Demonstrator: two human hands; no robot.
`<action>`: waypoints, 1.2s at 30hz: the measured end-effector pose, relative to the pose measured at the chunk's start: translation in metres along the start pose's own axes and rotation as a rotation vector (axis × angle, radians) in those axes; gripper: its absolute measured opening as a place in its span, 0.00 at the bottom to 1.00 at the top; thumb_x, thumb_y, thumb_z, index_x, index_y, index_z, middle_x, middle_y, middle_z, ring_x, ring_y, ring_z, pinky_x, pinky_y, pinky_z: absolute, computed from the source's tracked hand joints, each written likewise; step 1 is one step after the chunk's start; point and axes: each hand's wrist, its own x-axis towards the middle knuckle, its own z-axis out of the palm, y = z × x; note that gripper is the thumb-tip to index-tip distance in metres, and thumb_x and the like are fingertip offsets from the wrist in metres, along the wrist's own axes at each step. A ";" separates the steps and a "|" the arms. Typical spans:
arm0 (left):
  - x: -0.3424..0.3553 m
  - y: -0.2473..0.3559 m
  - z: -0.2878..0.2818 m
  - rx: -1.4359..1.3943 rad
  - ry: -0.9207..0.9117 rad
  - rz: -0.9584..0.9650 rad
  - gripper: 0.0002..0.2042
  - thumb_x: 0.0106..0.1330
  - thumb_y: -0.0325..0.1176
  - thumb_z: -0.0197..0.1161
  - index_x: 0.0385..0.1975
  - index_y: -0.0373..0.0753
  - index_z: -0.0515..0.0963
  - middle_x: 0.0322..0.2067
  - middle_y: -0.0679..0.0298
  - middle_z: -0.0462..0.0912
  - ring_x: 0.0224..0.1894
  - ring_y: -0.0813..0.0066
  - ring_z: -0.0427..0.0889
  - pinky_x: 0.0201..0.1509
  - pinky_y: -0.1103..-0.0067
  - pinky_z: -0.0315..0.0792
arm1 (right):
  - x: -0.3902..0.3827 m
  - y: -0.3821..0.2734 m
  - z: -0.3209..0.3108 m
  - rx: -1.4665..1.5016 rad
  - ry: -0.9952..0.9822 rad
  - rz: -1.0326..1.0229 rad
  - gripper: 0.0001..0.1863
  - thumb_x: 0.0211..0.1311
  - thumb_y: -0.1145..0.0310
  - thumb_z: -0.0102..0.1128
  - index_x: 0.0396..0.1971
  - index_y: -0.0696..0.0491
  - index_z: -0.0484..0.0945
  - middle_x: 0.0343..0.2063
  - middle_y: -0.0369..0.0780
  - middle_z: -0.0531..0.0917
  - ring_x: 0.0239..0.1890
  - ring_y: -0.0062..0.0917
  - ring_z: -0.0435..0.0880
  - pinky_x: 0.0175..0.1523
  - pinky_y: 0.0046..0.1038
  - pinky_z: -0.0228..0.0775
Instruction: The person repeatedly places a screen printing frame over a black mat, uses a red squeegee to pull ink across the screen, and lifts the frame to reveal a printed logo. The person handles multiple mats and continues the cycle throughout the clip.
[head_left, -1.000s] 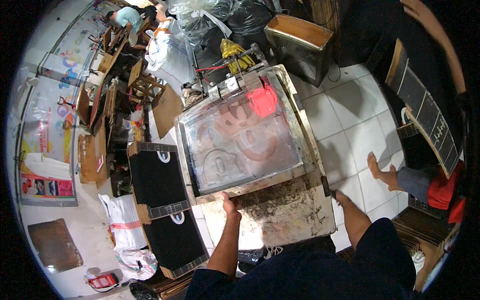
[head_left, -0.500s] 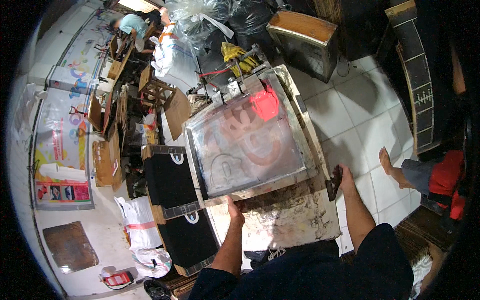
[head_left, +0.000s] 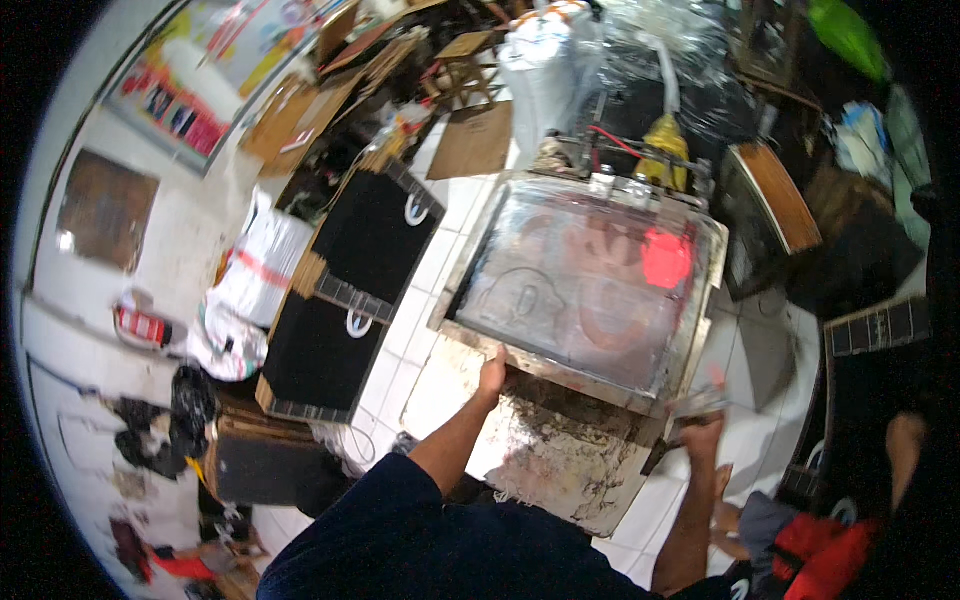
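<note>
Your left hand (head_left: 491, 374) grips the screen frame (head_left: 590, 285) near edge; right hand (head_left: 702, 432) closed on its rt corner. Frame lies ahead, long axis left-right.

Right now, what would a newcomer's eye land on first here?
The big metal-framed printing screen in the middle, with a bright red patch near its far right. The left hand grips its near edge over a stained table; the right hand is at its near right corner. Black printed panels lie to the left.

head | looks steeply down | near printing frame (head_left: 590, 285) | fisheye bend
</note>
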 end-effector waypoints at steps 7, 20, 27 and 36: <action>0.002 -0.004 0.002 0.148 -0.018 0.032 0.40 0.74 0.67 0.48 0.43 0.23 0.81 0.37 0.51 0.84 0.41 0.62 0.79 0.50 0.67 0.72 | -0.048 0.076 0.092 -0.500 -0.608 0.356 0.54 0.46 0.61 0.86 0.71 0.60 0.63 0.58 0.47 0.79 0.59 0.34 0.79 0.62 0.33 0.73; -0.005 0.002 -0.019 -0.415 -0.530 -0.060 0.35 0.72 0.67 0.52 0.52 0.36 0.79 0.37 0.60 0.89 0.40 0.72 0.82 0.49 0.76 0.71 | 0.012 0.140 0.120 -0.166 0.120 0.720 0.25 0.67 0.63 0.70 0.57 0.59 0.74 0.47 0.43 0.81 0.37 0.32 0.84 0.36 0.36 0.79; 0.005 -0.018 -0.080 0.255 -0.802 0.415 0.25 0.71 0.51 0.64 0.57 0.37 0.77 0.43 0.59 0.87 0.46 0.62 0.85 0.55 0.67 0.75 | -0.019 0.151 0.154 -1.206 0.756 0.354 0.27 0.64 0.63 0.70 0.59 0.59 0.74 0.57 0.50 0.77 0.56 0.42 0.79 0.58 0.47 0.73; 0.086 -0.148 -0.447 0.107 -0.177 0.266 0.17 0.64 0.32 0.61 0.52 0.40 0.81 0.44 0.58 0.87 0.47 0.62 0.86 0.50 0.70 0.80 | -0.077 0.169 0.451 -1.162 0.315 -0.624 0.23 0.55 0.74 0.66 0.54 0.54 0.79 0.49 0.46 0.80 0.54 0.44 0.78 0.61 0.45 0.68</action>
